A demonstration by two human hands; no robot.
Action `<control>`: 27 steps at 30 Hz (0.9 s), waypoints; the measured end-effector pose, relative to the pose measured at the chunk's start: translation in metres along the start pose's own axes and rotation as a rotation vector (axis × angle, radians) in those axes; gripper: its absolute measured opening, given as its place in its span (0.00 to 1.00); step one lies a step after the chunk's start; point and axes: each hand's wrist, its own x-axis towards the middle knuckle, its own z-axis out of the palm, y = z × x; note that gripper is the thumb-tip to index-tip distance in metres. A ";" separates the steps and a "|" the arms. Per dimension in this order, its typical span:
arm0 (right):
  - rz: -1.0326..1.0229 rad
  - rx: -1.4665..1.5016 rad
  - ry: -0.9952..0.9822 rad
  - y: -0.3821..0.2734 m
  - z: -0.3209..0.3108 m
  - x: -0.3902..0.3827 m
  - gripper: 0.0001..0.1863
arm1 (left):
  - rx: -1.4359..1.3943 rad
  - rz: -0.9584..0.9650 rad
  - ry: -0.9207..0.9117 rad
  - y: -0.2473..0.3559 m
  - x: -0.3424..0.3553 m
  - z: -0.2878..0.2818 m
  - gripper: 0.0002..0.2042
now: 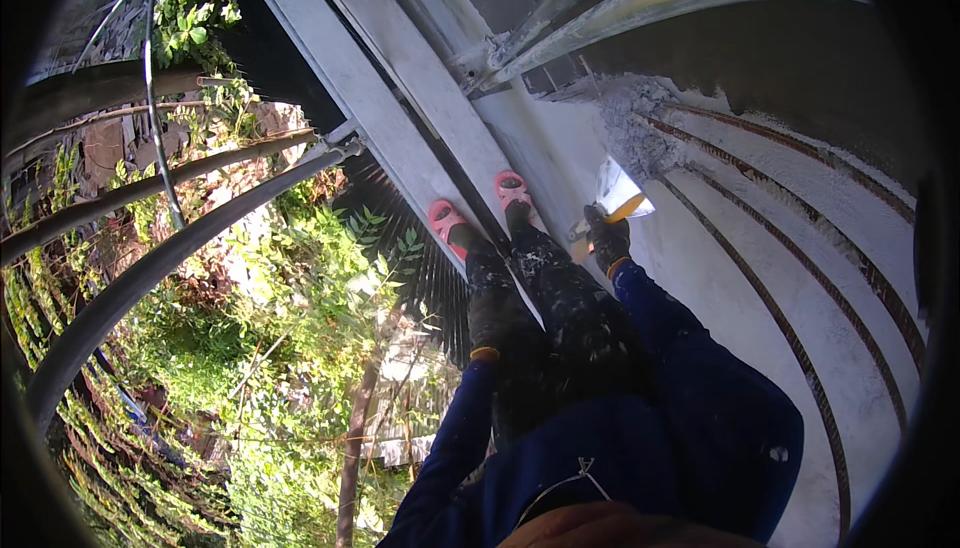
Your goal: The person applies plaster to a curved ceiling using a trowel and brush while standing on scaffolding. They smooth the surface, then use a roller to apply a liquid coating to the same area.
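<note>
Clearly, it is our right hand (608, 238) that matters most, because the flat scraper (618, 191) lies directly in it. The gloved fingers appear to be closed around the tool, and its bright, wide blade stands out beyond them, with a yellow part along its right side. As we see it, the long axis of the scraper goes forward from the fist and a little to the right, away from our body. In this same direction, just ahead of the blade, lies a rough grey patch (640, 133) on the pale surface (690, 268); whether the edge touches the surface, we cannot tell.

Our left hand (492, 330) is well apart from the right one, low beside our dark trousers (590, 348). It is so dark against the cloth that we cannot say if its fingers are open or closed. So the right arm is much nearer to the patch, while our left is on the far side of our legs. Our pink shoes (448, 218) stand upon two long boards (400, 38), and ribbed rusty bars (770, 308) curve along the surface to the right of the tool.
</note>
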 end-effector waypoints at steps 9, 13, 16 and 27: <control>-0.156 -1.077 -0.938 -0.035 0.033 -0.138 0.23 | -0.652 0.087 -0.243 0.004 0.019 0.000 0.20; -0.332 -1.480 -1.064 -0.058 0.040 -0.155 0.26 | -0.362 0.374 -0.103 0.008 -0.009 -0.014 0.23; -0.377 -1.509 -1.068 -0.059 0.037 -0.145 0.28 | -0.254 0.463 -0.018 0.026 -0.025 -0.015 0.26; -0.447 -1.092 -1.538 -0.080 0.081 -0.162 0.23 | -1.136 -0.019 0.692 0.014 -0.087 -0.053 0.22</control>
